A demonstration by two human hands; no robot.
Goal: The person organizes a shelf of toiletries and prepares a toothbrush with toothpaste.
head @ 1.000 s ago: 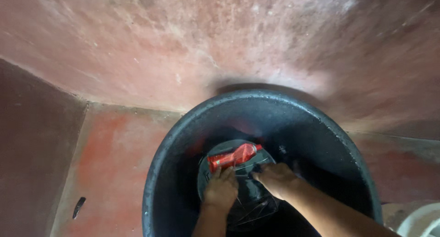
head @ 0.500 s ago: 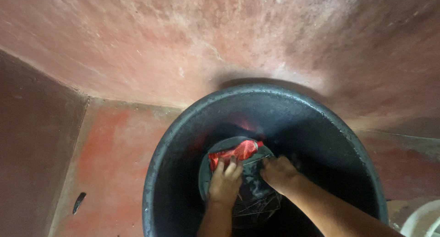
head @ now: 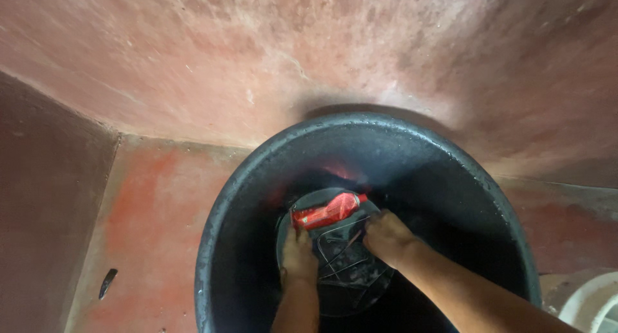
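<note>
A large black plastic tub (head: 239, 190) stands on the floor against a reddish wall. Inside it lies a round dark pan or lid (head: 347, 285) with thin wire pieces across it and a red squeezed tube (head: 327, 211) resting on its far edge. My left hand (head: 298, 256) reaches down into the tub and rests on the left part of the round thing, just below the tube. My right hand (head: 386, 236) grips its right side by the wires. Fingers of both hands are curled; what they pinch is hard to tell in the dark.
Reddish concrete floor (head: 154, 210) spreads to the left of the tub, with a small dark scrap (head: 107, 283) on it. A darker wall (head: 45, 198) closes the left side. A white rounded object (head: 589, 304) shows at the bottom right corner.
My left hand has slid down and back from the red tube to the lower left of the round thing. My right hand has shifted slightly up. The tube stays in place.
</note>
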